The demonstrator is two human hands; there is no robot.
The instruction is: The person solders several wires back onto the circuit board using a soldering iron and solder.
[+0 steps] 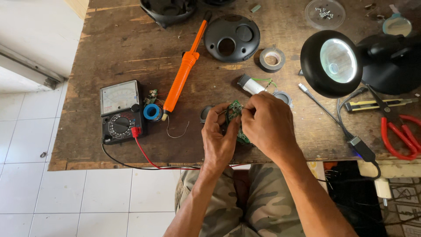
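Fingers of left hand [219,136] and right hand [265,123] pinched shut on green circuit board [235,109] — flat, studded.

- Circuit board [235,109]: small, green, with tiny parts on its face; held tilted between both hands just above the table's near edge, largely hidden by fingers, only its upper end and a lower corner showing.
- Battery cell [251,84]: short white cylinder with a dark end, lying slantwise on the table just beyond the board; thin green wires curl from its end.
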